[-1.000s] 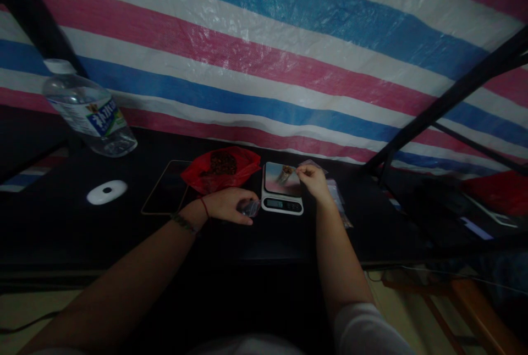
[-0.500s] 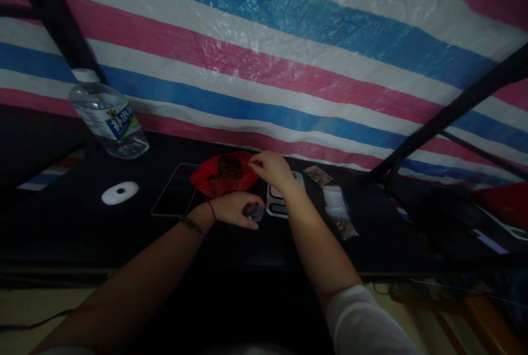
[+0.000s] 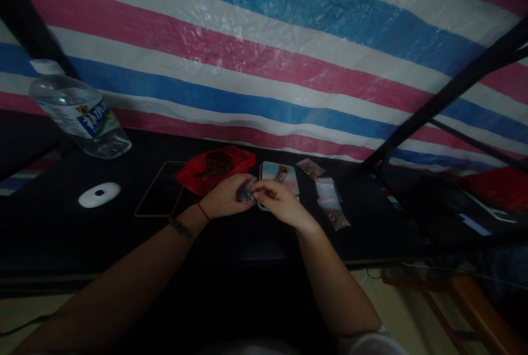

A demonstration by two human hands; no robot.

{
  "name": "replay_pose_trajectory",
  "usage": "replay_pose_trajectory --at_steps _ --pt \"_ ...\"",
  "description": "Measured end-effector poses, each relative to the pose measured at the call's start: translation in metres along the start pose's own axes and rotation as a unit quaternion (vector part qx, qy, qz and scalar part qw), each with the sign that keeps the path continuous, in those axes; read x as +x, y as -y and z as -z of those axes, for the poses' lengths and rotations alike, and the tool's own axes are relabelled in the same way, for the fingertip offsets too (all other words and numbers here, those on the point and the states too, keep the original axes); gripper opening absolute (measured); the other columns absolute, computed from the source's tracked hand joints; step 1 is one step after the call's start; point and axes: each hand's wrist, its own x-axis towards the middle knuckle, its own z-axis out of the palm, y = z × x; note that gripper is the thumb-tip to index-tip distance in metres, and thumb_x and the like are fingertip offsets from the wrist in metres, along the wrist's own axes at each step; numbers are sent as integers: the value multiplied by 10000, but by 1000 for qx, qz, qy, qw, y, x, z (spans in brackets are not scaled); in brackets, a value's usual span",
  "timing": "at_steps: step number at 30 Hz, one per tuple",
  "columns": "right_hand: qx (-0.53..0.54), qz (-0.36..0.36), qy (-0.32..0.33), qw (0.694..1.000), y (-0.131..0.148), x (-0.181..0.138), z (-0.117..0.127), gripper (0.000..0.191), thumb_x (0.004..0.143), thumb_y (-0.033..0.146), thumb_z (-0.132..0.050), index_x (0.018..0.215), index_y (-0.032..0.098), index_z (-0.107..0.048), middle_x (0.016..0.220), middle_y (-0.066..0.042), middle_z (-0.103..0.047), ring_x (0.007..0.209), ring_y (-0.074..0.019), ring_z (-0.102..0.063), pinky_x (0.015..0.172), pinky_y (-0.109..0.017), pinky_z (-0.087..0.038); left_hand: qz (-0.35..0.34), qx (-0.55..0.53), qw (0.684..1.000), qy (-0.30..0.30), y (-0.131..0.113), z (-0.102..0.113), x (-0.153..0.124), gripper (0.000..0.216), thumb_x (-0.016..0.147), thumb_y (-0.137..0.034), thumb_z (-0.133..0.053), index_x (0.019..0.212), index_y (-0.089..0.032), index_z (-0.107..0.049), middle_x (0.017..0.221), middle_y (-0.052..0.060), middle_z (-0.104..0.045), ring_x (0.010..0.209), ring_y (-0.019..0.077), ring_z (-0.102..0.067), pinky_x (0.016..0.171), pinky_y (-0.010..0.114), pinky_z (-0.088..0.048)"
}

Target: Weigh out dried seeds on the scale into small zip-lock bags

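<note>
My left hand (image 3: 226, 197) is closed around a small clear plastic bag (image 3: 246, 191), holding it up over the black table. Fingertips of my right hand (image 3: 282, 204) meet the bag's mouth, with some brown dried bits (image 3: 270, 193) pinched in them. Behind both hands lies an open red plastic bag (image 3: 192, 180) with a heap of dark brown dried pieces (image 3: 218, 162) in it. A digital scale (image 3: 267, 170) sits just beyond my right hand, which covers its front. On its pan rests a small brownish item (image 3: 283, 171), too blurred to name.
To the right lie small zip bags of brown bits (image 3: 310, 168) (image 3: 336, 217) and flat clear zip bags (image 3: 328, 189). On the left are a dark phone-like slab (image 3: 159, 193), a white oval device (image 3: 99, 194) and a large plastic bottle (image 3: 82, 116). Striped sheeting (image 3: 264, 69) hangs behind.
My right hand has come from the red bag, toward me, to the mouth of the small bag, uncovering the scale's pan. My left hand has lifted the small bag slightly. The view has shifted.
</note>
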Motion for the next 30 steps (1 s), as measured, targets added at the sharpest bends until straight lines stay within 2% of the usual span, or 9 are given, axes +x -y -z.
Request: replay_pose_trajectory --at_steps 3,7,11,15,19,22,24,27,30 --pt "-33 14 28 999 6 1 -10 175 885 221 -497 866 198 -669 855 -7 -663 795 -141 -598 738 -255 -444 -4 24 1000 13 -3 -5 0 353 738 -266 -630 1075 -186 -559 1053 72 -641 963 223 -618 871 356 -485" --pt "-115 -5 50 992 5 6 -11 214 847 142 -505 731 185 -680 760 -5 -669 742 -145 -596 707 -256 -426 -11 93 996 14 -8 -9 -2 427 727 -308 -643 1129 -189 -558 1120 104 -632 1052 269 -596 943 411 -456" --pt "-195 -30 55 979 -8 8 -12 87 790 164 -621 823 172 -701 859 -50 -697 796 -184 -616 715 -289 -435 -13 146 989 27 -14 -10 -2 560 672 -335 -694 1192 -189 -547 1133 117 -629 1065 307 -580 954 457 -435" --pt "-258 -11 43 965 -15 8 -13 179 743 263 -734 903 187 -706 1005 -91 -678 938 -226 -605 807 -335 -442 -17 158 987 30 -17 -9 -1 630 651 -312 -707 1243 -202 -521 1185 117 -608 1102 311 -561 983 459 -418" --pt "-231 26 57 971 -8 11 0 166 797 344 -691 860 192 -714 921 -72 -681 902 -206 -609 808 -328 -444 -24 142 990 8 -16 -9 1 477 719 -301 -664 1166 -183 -547 1127 108 -624 1064 284 -580 961 432 -433" --pt "-143 57 78 985 -4 16 31 177 859 332 -603 817 209 -723 842 -32 -688 822 -173 -622 769 -301 -457 -10 110 994 9 -17 -6 5 432 730 -383 -687 1090 -175 -568 1042 96 -641 985 265 -605 885 398 -469" --pt "-87 49 -22 995 -8 22 60 233 865 382 -578 801 208 -719 809 -24 -683 791 -171 -625 730 -293 -469 -6 85 996 24 -19 -3 11 458 707 -422 -715 1068 -176 -579 1019 84 -647 942 249 -611 835 371 -482" --pt "-20 45 -223 974 -29 35 99 316 860 475 -547 824 199 -695 811 -35 -678 803 -187 -629 740 -311 -486 3 54 997 47 -22 2 27 424 709 -438 -714 1027 -181 -600 969 58 -654 856 211 -614 754 326 -486" --pt "3 51 -269 962 -61 44 117 352 798 531 -609 931 211 -674 961 -56 -694 954 -224 -629 838 -350 -493 23 28 998 56 -19 0 44 374 720 -440 -700 984 -188 -617 891 35 -655 771 183 -611 685 293 -479"
